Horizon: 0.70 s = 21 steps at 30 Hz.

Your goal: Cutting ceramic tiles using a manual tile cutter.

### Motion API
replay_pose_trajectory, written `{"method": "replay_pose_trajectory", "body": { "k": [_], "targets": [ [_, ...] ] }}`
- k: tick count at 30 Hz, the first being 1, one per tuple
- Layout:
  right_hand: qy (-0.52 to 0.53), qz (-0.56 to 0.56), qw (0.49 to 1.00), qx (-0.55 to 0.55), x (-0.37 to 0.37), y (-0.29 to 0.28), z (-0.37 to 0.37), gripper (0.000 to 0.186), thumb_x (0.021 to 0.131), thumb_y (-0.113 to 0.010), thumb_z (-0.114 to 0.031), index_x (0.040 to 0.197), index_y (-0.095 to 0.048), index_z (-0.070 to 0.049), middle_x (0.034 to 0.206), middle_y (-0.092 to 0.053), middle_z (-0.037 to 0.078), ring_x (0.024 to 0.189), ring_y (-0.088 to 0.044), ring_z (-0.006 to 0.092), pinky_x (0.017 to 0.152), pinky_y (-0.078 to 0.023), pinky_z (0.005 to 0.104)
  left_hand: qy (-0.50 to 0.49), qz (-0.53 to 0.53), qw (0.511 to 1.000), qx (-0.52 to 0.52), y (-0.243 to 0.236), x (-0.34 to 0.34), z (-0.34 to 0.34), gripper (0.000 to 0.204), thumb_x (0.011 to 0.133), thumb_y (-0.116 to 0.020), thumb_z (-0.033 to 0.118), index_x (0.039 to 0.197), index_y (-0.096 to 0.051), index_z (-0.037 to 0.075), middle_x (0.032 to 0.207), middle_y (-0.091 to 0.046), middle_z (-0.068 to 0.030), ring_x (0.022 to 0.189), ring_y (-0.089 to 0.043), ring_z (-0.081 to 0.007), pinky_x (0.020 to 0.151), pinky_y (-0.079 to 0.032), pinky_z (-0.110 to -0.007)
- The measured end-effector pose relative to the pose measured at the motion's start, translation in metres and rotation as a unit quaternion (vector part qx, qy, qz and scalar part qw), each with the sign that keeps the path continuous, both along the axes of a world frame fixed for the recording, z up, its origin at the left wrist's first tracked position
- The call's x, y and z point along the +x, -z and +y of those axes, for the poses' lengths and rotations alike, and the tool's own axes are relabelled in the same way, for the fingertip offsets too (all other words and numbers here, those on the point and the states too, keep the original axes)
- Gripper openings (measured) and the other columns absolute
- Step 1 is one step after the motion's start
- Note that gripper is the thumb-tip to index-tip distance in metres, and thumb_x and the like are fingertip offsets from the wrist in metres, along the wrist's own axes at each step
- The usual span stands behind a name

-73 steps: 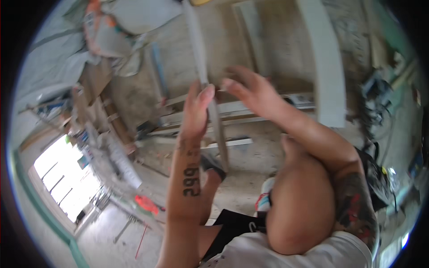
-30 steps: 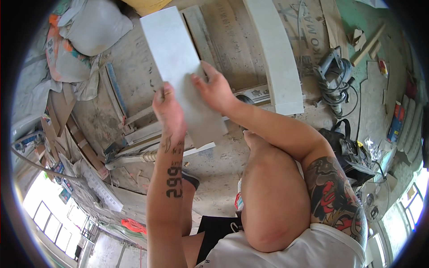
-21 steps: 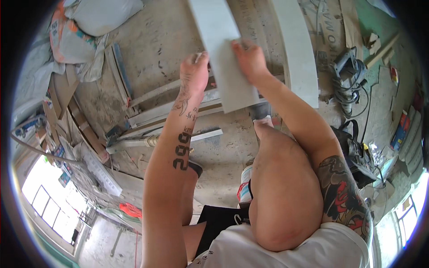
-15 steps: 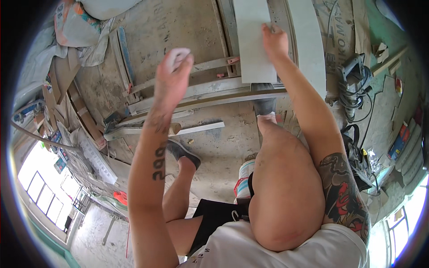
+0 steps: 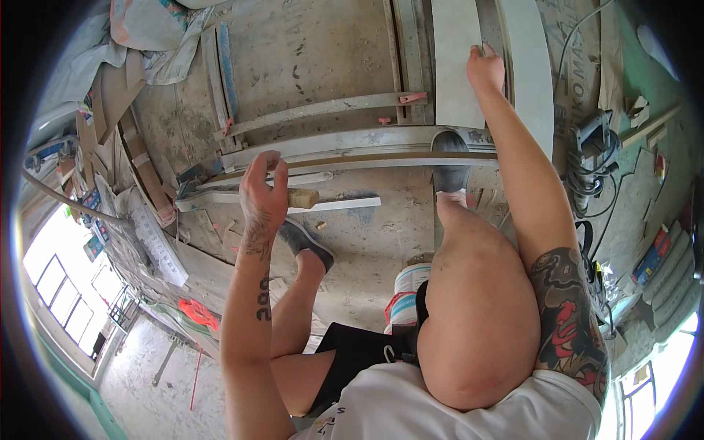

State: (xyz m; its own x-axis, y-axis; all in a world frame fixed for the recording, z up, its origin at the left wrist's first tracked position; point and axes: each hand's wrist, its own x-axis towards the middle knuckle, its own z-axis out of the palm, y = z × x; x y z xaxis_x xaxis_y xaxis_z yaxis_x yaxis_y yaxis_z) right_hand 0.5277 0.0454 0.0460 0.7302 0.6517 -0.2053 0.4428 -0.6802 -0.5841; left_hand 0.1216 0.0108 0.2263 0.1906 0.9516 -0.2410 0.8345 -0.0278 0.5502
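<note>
Grey tile (image 5: pixel 456 62) lies under the right hand (image 5: pixel 485 70), fingers flat; left hand (image 5: pixel 265 192) loosely curled, empty.

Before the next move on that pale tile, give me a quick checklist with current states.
1. Right hand on the pale tile: ok, fingers rest at its right edge.
2. Left hand free: ok, raised and holding nothing.
3. Tile lying flat on the metal rail frame: cannot tell.
4. Right shoe clear of the tile: not ok, it sits just below the tile's near end.
5. Power cord away from the tile: ok, it lies off to the right.
</note>
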Motion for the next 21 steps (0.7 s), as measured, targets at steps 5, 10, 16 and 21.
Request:
{"method": "replay_pose_trajectory", "body": {
  "k": [5, 10, 16, 21],
  "targets": [
    [0.011, 0.017, 0.999, 0.031, 0.000, 0.021, -0.004, 0.045, 0.087, -0.052, -0.036, 0.118, -0.060, -0.004, 0.103, -0.064, 0.024, 0.098, -0.060, 0.0401, 0.085, -0.048, 0.0420, -0.024, -0.014, 0.998, 0.060, 0.005, -0.004, -0.008, 0.012, 0.085, -0.052, 0.011, 0.088, -0.059, 0.002, 0.076, -0.060, -0.0131, 0.071, -0.059, -0.0303, 0.067, -0.046, -0.035],
    [0.009, 0.003, 1.000, 0.014, 0.004, 0.025, -0.001, 0.044, 0.087, -0.053, -0.038, 0.114, -0.062, -0.005, 0.101, -0.064, 0.023, 0.097, -0.061, 0.0400, 0.084, -0.048, 0.0424, -0.014, -0.056, 0.992, 0.115, 0.007, 0.000, -0.009, 0.012, 0.083, -0.048, 0.008, 0.085, -0.058, 0.002, 0.073, -0.057, -0.0131, 0.067, -0.057, -0.0303, 0.064, -0.045, -0.035],
    [0.006, -0.006, 1.000, 0.016, 0.005, 0.039, 0.003, 0.045, 0.087, -0.053, -0.041, 0.112, -0.062, -0.005, 0.102, -0.065, 0.022, 0.098, -0.061, 0.0395, 0.086, -0.047, 0.0437, -0.008, -0.049, 0.992, 0.116, 0.006, 0.000, -0.009, 0.012, 0.082, -0.046, 0.008, 0.082, -0.057, 0.002, 0.073, -0.057, -0.0131, 0.067, -0.056, -0.0301, 0.063, -0.045, -0.035],
    [-0.001, -0.017, 1.000, 0.022, 0.006, 0.048, 0.015, 0.045, 0.087, -0.053, -0.041, 0.112, -0.062, -0.005, 0.105, -0.064, 0.023, 0.100, -0.060, 0.0404, 0.088, -0.047, 0.0442, -0.011, -0.035, 0.993, 0.113, 0.006, -0.002, -0.009, 0.013, 0.082, -0.045, 0.008, 0.081, -0.057, 0.002, 0.072, -0.056, -0.0129, 0.066, -0.055, -0.0300, 0.063, -0.045, -0.035]
  ]
}}
